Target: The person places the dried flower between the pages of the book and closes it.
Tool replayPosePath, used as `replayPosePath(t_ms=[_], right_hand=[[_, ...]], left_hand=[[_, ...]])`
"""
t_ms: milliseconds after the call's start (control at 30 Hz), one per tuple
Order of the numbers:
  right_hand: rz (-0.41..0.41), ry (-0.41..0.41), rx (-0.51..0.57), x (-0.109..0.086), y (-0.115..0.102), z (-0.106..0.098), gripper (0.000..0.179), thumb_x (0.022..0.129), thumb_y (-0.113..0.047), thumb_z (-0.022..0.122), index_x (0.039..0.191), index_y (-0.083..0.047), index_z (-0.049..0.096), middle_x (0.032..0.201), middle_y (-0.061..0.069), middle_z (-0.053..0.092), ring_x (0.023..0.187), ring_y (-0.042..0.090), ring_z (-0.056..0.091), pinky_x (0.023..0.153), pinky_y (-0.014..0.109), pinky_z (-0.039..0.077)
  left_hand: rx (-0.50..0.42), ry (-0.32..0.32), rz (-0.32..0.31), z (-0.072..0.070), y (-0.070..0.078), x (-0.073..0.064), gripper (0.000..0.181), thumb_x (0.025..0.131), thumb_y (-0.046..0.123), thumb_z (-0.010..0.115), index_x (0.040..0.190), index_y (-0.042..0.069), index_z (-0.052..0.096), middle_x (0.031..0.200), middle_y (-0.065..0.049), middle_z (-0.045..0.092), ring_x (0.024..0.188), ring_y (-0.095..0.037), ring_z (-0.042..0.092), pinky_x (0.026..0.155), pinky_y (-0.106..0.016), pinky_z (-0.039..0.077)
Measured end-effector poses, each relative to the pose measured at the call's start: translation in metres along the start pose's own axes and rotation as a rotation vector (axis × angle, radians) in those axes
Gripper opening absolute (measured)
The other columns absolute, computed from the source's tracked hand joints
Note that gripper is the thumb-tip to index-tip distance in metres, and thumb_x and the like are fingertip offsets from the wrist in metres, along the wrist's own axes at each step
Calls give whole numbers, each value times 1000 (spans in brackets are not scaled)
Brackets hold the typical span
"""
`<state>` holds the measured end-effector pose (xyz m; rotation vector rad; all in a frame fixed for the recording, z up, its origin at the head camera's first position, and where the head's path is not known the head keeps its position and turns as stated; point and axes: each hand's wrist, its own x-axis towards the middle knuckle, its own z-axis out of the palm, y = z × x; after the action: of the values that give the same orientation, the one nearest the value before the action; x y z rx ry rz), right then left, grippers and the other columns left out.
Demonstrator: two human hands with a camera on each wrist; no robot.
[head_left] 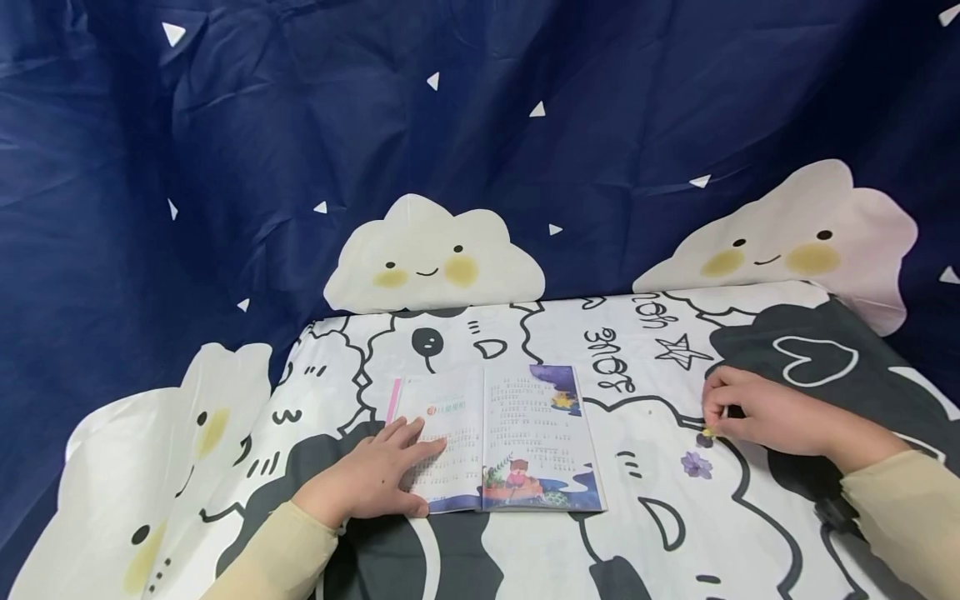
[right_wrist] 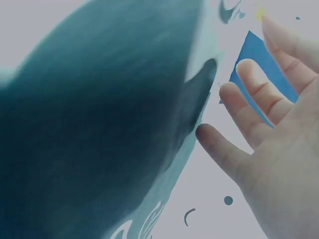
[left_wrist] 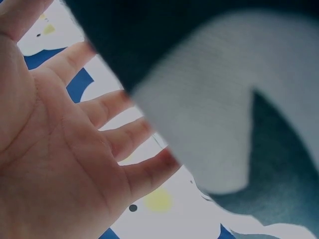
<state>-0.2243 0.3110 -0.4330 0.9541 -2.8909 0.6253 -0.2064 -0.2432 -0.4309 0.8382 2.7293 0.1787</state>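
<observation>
An open book (head_left: 540, 450) with printed text and coloured drawings lies on the patterned cloth. My left hand (head_left: 378, 471) rests on its left page, fingers spread; the left wrist view shows the palm of the same hand (left_wrist: 75, 144). To the right of the book, my right hand (head_left: 761, 412) pinches a small yellow flower-like piece (head_left: 707, 432) between thumb and index finger. In the right wrist view, a yellow spot (right_wrist: 260, 13) shows at those fingertips. Just under them lies a small dark purple piece (head_left: 703, 442), and nearer me a flat purple flower (head_left: 697, 465).
A white cloth (head_left: 525, 550) with black cartoon drawings covers the work surface. White cloud-shaped cushions (head_left: 435, 258) with faces line its back and left edges. Behind them hangs a dark blue curtain (head_left: 375, 125) with white triangles.
</observation>
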Motion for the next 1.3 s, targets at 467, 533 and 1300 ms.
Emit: replayPosePath(t_ms=[467, 533, 1300], right_hand=[[27, 65, 119, 32, -30, -2, 27, 97, -9, 67, 80, -29, 61, 101, -8, 54, 94, 9, 51, 76, 30, 43], [51, 59, 141, 37, -37, -2, 24, 98, -12, 66, 80, -27, 61, 104, -8, 54, 97, 11, 51, 79, 32, 43], [14, 42, 296, 102, -84, 27, 22, 96, -18, 69, 79, -31, 64, 117, -1, 62, 114, 22, 56, 94, 48, 42]], left_hand=[[12, 9, 12, 2, -1, 0, 83, 83, 55, 78, 155, 31, 45, 163, -16, 29, 148, -44, 23, 105, -68, 33], [12, 10, 11, 1, -1, 1, 83, 82, 55, 78, 155, 31, 45, 162, -16, 29, 148, -44, 23, 105, -68, 33], [-10, 10, -10, 2, 0, 0, 84, 81, 54, 79, 155, 31, 45, 163, -15, 29, 148, -43, 23, 106, -69, 31]])
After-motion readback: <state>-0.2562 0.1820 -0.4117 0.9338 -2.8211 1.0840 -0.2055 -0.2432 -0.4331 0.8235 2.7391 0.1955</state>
